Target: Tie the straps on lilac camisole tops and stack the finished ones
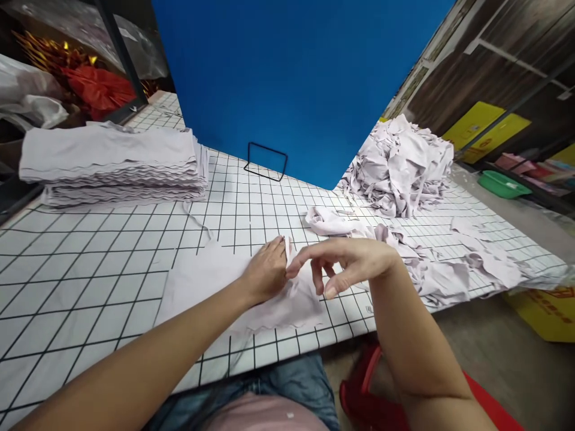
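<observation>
A pale lilac-white fabric piece (202, 278) lies on the white table with a black grid, in front of me. My left hand (268, 272) is closed on it near its right end, and a narrow fold of the cloth stands up beside the fingers. Just to the right, my right hand (348, 266) hovers with bent fingers spread apart and the index finger reaching to the left hand. Nothing shows between its fingers. Loose fabric scraps (332, 222) lie beyond the right hand.
A neat stack of folded fabric (108, 158) sits at the back left. At the back right is a crumpled fabric heap (404, 164). Between them, a blue panel (278, 78) hangs over the table (112, 263), by a black wire frame (266, 161). A red stool (368, 395) stands below.
</observation>
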Available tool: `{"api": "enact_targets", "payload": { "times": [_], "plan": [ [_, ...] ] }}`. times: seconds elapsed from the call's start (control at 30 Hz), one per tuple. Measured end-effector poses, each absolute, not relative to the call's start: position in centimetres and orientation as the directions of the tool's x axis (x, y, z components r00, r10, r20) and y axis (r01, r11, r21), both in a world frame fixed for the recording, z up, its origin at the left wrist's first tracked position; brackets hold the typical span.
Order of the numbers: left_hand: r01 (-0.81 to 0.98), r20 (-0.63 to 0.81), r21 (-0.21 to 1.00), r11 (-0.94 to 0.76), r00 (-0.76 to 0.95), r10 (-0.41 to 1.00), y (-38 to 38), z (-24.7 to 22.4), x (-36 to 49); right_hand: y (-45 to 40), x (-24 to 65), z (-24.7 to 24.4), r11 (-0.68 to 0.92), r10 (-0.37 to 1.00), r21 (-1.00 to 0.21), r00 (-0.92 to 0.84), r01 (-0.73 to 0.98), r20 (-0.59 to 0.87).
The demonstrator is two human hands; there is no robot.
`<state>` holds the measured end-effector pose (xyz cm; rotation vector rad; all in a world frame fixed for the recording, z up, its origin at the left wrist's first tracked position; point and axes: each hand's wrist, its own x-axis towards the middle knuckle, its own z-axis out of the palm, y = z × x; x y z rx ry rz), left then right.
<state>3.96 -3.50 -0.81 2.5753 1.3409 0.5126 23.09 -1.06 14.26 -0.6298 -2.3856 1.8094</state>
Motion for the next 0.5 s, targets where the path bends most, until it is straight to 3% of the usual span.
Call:
{"api": "enact_targets", "payload": {
  "times": [0.03, 0.17, 0.37, 0.5],
  "plan": [
    [0.757, 0.2, 0.324, -0.567, 0.531, 0.824, -3.5, -0.8, 3.9, -1.6, 23.5, 13.9, 0.209, 0.401, -0.919, -0.887, 0.334, -0.231],
    [0.778, 0.152, 0.302, -0.55, 0.531, 0.834, -3.5, -0.3, 4.0, -1.3, 24.3, 10.2, 0.05, 0.808, -0.839, -0.516, 0.542, -0.285],
    [0.785, 0.154, 0.274, -0.556, 0.534, 0.831, -3.4, -0.7, 4.0, 1.1, 21.8, 4.8, -0.123, 0.863, -0.754, -0.305, 0.645, -0.403],
    [0.786, 0.165, 0.27, -0.556, 0.531, 0.831, -3.3, -0.8, 4.0, 1.1, 20.8, 4.4, -0.183, 0.867, -0.813, -0.299, 0.554, -0.399]
  ]
}}
